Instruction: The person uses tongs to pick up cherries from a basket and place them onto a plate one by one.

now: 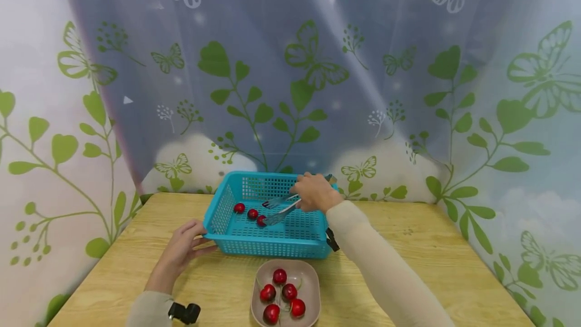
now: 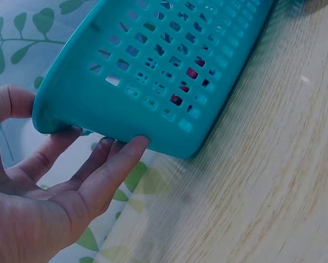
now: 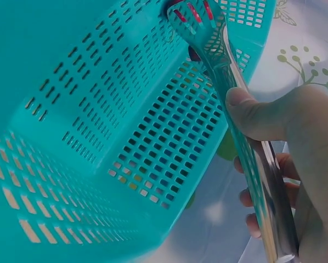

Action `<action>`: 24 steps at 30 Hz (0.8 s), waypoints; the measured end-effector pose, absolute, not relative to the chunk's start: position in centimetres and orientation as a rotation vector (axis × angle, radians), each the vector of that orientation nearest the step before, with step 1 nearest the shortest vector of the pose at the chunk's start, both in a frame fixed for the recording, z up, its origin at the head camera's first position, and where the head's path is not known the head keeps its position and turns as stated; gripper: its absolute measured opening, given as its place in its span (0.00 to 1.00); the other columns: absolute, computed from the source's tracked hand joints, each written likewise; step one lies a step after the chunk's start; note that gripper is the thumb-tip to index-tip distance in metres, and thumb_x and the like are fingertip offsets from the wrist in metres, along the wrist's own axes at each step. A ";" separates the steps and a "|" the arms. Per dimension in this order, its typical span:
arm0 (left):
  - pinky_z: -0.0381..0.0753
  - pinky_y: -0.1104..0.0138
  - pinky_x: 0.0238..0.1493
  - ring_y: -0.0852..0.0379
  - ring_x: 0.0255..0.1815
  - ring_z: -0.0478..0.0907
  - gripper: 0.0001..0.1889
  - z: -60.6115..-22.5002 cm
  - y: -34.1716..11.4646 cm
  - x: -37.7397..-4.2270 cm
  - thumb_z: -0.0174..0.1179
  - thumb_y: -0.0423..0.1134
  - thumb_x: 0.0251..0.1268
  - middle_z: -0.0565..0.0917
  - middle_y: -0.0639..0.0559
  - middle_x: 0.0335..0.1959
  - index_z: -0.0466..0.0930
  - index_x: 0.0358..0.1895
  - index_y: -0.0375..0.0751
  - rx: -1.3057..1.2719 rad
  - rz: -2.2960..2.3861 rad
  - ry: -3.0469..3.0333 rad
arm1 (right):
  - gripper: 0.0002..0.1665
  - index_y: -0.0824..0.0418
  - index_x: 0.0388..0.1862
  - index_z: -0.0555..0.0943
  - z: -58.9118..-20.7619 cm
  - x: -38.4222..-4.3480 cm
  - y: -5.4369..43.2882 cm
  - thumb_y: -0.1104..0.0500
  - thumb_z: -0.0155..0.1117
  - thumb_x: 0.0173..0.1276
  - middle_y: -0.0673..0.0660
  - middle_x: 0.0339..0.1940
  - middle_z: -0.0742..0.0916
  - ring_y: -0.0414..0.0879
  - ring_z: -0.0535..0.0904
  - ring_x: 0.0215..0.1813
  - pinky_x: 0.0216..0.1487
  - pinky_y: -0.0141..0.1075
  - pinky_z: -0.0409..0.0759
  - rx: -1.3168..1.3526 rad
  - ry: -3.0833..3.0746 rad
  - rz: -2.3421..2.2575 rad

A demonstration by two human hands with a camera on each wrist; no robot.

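A blue perforated plastic basket (image 1: 268, 240) stands on the table with a few red cherries (image 1: 252, 213) at its left side. My left hand (image 1: 181, 246) grips the basket's left end; in the left wrist view the thumb is at the rim and the fingers touch the wall beneath. My right hand (image 1: 315, 192) reaches over the basket and holds metal tongs (image 1: 286, 211) with slotted ends. One tong end is against a cherry (image 1: 261, 220). In the right wrist view, red shows through the slots of the tongs (image 3: 199, 24); whether the cherry is clamped cannot be made out.
A small beige dish (image 1: 314, 286) in front of the basket contains several stemmed cherries (image 1: 279, 276). Both stand on a wood-grain table (image 1: 408, 236). A patterned curtain (image 1: 272, 90) hangs behind the table's far edge.
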State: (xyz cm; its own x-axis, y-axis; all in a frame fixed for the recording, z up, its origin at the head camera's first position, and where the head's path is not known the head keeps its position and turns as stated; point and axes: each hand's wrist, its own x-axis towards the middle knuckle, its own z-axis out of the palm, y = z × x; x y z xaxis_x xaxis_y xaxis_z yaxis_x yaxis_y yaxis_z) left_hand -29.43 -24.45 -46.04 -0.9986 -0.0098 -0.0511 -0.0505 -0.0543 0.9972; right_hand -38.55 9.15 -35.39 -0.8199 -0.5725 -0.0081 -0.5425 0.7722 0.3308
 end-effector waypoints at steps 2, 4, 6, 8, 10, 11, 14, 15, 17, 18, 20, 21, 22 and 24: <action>0.89 0.45 0.58 0.52 0.47 0.85 0.07 -46.0 -24.5 -29.4 0.51 0.37 0.76 0.79 0.47 0.48 0.76 0.38 0.40 -0.059 2.258 2.145 | 0.26 0.43 0.68 0.81 -35.3 -38.6 9.0 0.43 0.67 0.73 0.53 0.64 0.84 0.53 0.79 0.63 0.62 0.49 0.85 0.888 -2.869 -0.515; 0.88 0.45 0.58 0.52 0.47 0.84 0.07 -46.0 -24.5 -29.4 0.51 0.37 0.76 0.79 0.47 0.48 0.76 0.38 0.40 -0.053 2.256 2.149 | 0.26 0.43 0.68 0.81 -35.3 -38.7 8.8 0.43 0.67 0.73 0.52 0.65 0.83 0.52 0.78 0.64 0.63 0.49 0.85 0.877 -2.874 -0.524; 0.88 0.45 0.58 0.52 0.47 0.85 0.07 -46.0 -24.5 -29.3 0.51 0.36 0.76 0.79 0.47 0.48 0.75 0.38 0.40 -0.051 2.261 2.144 | 0.26 0.42 0.69 0.80 -35.3 -38.9 8.5 0.43 0.66 0.73 0.52 0.66 0.83 0.52 0.78 0.66 0.64 0.49 0.85 0.869 -2.883 -0.535; 0.89 0.45 0.58 0.52 0.47 0.85 0.07 -46.0 -24.6 -29.3 0.51 0.36 0.76 0.79 0.47 0.48 0.75 0.37 0.40 -0.049 2.263 2.138 | 0.26 0.42 0.68 0.80 -35.3 -38.9 8.2 0.43 0.67 0.73 0.51 0.66 0.83 0.52 0.77 0.66 0.64 0.48 0.85 0.866 -2.887 -0.538; 0.89 0.45 0.58 0.52 0.47 0.85 0.07 -46.0 -24.6 -29.4 0.51 0.36 0.76 0.78 0.47 0.47 0.75 0.37 0.41 -0.046 2.266 2.131 | 0.26 0.42 0.68 0.81 -35.2 -39.0 7.9 0.43 0.67 0.73 0.51 0.66 0.83 0.51 0.77 0.66 0.63 0.47 0.85 0.874 -2.888 -0.544; 0.89 0.45 0.58 0.52 0.47 0.85 0.07 -46.0 -24.6 -29.4 0.51 0.36 0.76 0.78 0.47 0.47 0.75 0.37 0.41 -0.048 2.269 2.129 | 0.26 0.42 0.68 0.81 -35.2 -39.0 7.7 0.43 0.67 0.73 0.51 0.66 0.83 0.51 0.78 0.66 0.62 0.46 0.85 0.880 -2.885 -0.548; 0.89 0.46 0.57 0.52 0.46 0.84 0.07 -46.1 -24.6 -29.4 0.51 0.36 0.76 0.78 0.48 0.47 0.75 0.37 0.40 -0.048 2.263 2.131 | 0.25 0.43 0.67 0.82 -35.2 -38.9 7.1 0.43 0.67 0.72 0.50 0.65 0.84 0.51 0.79 0.64 0.59 0.45 0.86 0.901 -2.870 -0.547; 0.89 0.46 0.57 0.52 0.46 0.85 0.07 -46.2 -24.6 -29.4 0.52 0.36 0.75 0.78 0.47 0.47 0.75 0.37 0.40 -0.053 2.266 2.132 | 0.25 0.43 0.66 0.82 -35.2 -38.9 6.9 0.44 0.67 0.72 0.50 0.64 0.85 0.51 0.79 0.63 0.58 0.45 0.87 0.907 -2.864 -0.549; 0.89 0.46 0.57 0.52 0.46 0.85 0.06 -46.2 -24.6 -29.4 0.52 0.36 0.75 0.78 0.47 0.47 0.75 0.37 0.40 -0.058 2.262 2.135 | 0.24 0.43 0.66 0.82 -35.2 -38.8 6.5 0.44 0.67 0.73 0.50 0.64 0.85 0.50 0.79 0.62 0.56 0.44 0.87 0.914 -2.863 -0.545; 0.89 0.46 0.57 0.52 0.46 0.85 0.06 -46.2 -24.6 -29.5 0.51 0.36 0.75 0.78 0.47 0.47 0.75 0.37 0.40 -0.058 2.258 2.137 | 0.23 0.42 0.65 0.83 -35.2 -38.8 6.3 0.44 0.67 0.73 0.49 0.63 0.85 0.50 0.79 0.62 0.56 0.43 0.87 0.913 -2.863 -0.542; 0.89 0.45 0.58 0.52 0.47 0.85 0.07 -46.2 -24.6 -29.5 0.51 0.36 0.75 0.78 0.48 0.47 0.75 0.37 0.41 -0.065 2.259 2.137 | 0.23 0.43 0.66 0.82 -35.1 -38.7 6.0 0.45 0.67 0.73 0.49 0.64 0.85 0.50 0.79 0.63 0.56 0.43 0.87 0.916 -2.871 -0.548; 0.89 0.45 0.58 0.52 0.46 0.85 0.07 -46.2 -24.6 -29.5 0.52 0.36 0.75 0.79 0.48 0.47 0.75 0.37 0.41 -0.074 2.263 2.137 | 0.23 0.43 0.65 0.83 -35.1 -38.7 5.8 0.45 0.67 0.73 0.49 0.63 0.85 0.50 0.79 0.63 0.55 0.42 0.88 0.919 -2.872 -0.549; 0.89 0.45 0.58 0.52 0.47 0.85 0.07 -46.2 -24.6 -29.5 0.51 0.37 0.75 0.79 0.48 0.47 0.75 0.37 0.41 -0.072 2.262 2.137 | 0.22 0.43 0.65 0.83 -35.1 -38.6 5.7 0.46 0.67 0.74 0.49 0.63 0.85 0.50 0.79 0.63 0.55 0.42 0.88 0.922 -2.876 -0.548; 0.89 0.46 0.57 0.52 0.47 0.85 0.07 -46.2 -24.6 -29.6 0.52 0.37 0.75 0.79 0.48 0.46 0.75 0.37 0.40 -0.080 2.272 2.133 | 0.22 0.44 0.64 0.83 -35.0 -38.5 5.4 0.46 0.66 0.74 0.48 0.63 0.86 0.50 0.80 0.63 0.55 0.42 0.88 0.917 -2.877 -0.560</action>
